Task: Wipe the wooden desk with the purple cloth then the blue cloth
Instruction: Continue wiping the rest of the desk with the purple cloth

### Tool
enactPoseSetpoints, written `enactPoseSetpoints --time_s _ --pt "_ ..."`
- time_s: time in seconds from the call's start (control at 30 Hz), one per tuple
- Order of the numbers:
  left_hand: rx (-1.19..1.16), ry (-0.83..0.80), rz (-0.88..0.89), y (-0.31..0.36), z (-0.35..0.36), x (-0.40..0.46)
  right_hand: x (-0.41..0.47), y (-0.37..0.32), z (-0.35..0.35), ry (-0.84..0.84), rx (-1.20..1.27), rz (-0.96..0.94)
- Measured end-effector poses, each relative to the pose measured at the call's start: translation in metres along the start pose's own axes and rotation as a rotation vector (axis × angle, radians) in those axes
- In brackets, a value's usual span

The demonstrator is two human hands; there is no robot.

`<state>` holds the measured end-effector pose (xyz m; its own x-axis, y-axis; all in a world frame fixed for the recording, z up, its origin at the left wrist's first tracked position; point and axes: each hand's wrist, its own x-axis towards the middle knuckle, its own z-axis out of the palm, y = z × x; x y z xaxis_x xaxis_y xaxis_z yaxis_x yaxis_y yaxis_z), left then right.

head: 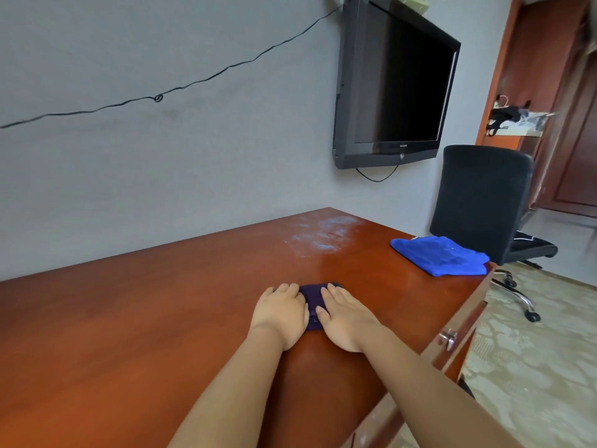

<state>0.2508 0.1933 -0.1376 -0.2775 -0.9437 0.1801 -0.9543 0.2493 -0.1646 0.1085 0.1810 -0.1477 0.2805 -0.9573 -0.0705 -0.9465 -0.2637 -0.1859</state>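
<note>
Purple cloth (312, 302): folded small, flat on the wooden desk (129, 334), mostly hidden under both my palms.
Left hand (280, 313): fingers straight, pressing down on the cloth; nothing gripped.
Right hand (347, 318): same, fingers flat, pressing beside the left, likely so the pad doesn't bunch.
Blue cloth (441, 255): parked at the far right corner, probably waiting its turn.
Smear (319, 236): pale patch ahead, near the wall.
Room: wide bare wood to my left; right edge close.
</note>
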Motion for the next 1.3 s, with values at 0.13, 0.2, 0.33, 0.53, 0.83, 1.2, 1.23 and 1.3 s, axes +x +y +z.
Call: enactPoseSetpoints --time_s 0.13,0.2,0.33,0.53,0.83,1.2,1.23,1.3 --pt "0.067 -0.077 0.0 -0.001 -0.002 0.012 0.009 0.003 -0.001 -0.006 -0.004 -0.007" --pt "0.028 -0.115 -0.022 -0.004 0.003 0.018 0.015 0.005 -0.003 -0.01 -0.007 -0.006" --pt "-0.052 -0.182 -0.057 -0.011 0.006 0.036 0.032 0.007 -0.005 0.004 -0.004 -0.004" --pt "-0.072 -0.235 -0.087 -0.02 0.012 0.075 0.071 0.015 -0.007 0.017 -0.021 0.001" --pt "-0.184 -0.203 -0.121 -0.044 0.038 0.152 0.157 0.034 -0.013 0.033 -0.033 0.0" --pt "-0.224 -0.195 -0.146 -0.048 0.045 0.169 0.181 0.041 -0.016 0.043 -0.03 0.01" --pt "-0.228 -0.197 -0.146 -0.045 0.043 0.162 0.174 0.039 -0.016 0.04 -0.034 0.008" --pt "-0.24 -0.207 -0.144 -0.039 0.039 0.146 0.156 0.036 -0.015 0.032 -0.04 0.011"
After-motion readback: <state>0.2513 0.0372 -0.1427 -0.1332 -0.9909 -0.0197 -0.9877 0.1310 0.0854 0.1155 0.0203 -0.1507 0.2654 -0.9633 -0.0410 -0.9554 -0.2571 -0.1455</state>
